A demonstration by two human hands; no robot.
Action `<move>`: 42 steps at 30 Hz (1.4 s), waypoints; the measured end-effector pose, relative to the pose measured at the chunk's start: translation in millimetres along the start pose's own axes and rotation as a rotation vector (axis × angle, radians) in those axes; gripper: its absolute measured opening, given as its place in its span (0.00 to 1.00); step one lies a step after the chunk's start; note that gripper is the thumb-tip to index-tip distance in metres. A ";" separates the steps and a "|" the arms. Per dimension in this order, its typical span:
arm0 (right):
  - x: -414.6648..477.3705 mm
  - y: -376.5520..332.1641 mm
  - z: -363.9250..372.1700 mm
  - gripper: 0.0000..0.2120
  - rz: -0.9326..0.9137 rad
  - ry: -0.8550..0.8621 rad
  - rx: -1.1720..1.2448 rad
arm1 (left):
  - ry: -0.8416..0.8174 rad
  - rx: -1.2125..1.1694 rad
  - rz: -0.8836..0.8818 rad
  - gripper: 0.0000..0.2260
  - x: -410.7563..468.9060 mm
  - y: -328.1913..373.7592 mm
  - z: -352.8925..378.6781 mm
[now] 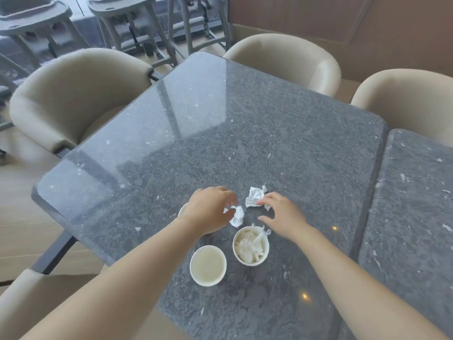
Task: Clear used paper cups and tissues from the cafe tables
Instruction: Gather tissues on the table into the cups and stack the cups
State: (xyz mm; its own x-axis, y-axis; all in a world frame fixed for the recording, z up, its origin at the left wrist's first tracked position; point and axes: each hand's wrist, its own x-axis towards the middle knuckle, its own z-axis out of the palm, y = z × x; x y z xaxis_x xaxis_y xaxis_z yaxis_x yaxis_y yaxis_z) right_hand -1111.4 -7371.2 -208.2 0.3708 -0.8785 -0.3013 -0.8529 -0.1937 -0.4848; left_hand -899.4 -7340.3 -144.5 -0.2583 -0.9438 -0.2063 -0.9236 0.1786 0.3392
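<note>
Two white paper cups stand near the front of the dark stone table [220,123]. One cup [208,265] is empty; the other cup [250,246] is stuffed with crumpled tissue. A third cup [182,209] peeks out from under my left wrist. My left hand [209,210] pinches a crumpled tissue [238,216] between thumb and fingers. Just to the right, my right hand [282,214] reaches over the table, its fingertips touching a second crumpled tissue [255,198].
Beige upholstered chairs [73,99] ring the table, with further beige chairs [284,60] on the far side. A second stone table [414,217] adjoins on the right. Grey high chairs [31,23] stand at the back left.
</note>
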 end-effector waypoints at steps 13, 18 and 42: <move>23.3 35.6 27.4 0.31 -0.067 -0.077 -0.231 | -0.349 0.158 0.001 0.17 60.9 5.0 31.9; 18.7 44.8 43.6 0.30 -0.116 -0.063 -0.306 | -0.478 0.258 0.010 0.16 70.0 4.1 46.2; 24.7 70.3 53.5 0.26 -0.236 0.108 -0.214 | -0.263 0.188 -0.030 0.16 117.5 1.9 68.3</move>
State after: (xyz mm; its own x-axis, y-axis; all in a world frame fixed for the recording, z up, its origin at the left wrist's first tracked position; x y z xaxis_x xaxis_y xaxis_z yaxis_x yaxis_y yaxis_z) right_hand -1142.6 -7383.2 -293.7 0.5360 -0.8374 -0.1072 -0.8101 -0.4745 -0.3445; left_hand -950.8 -7431.8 -230.8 -0.2714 -0.8496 -0.4522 -0.9619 0.2228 0.1587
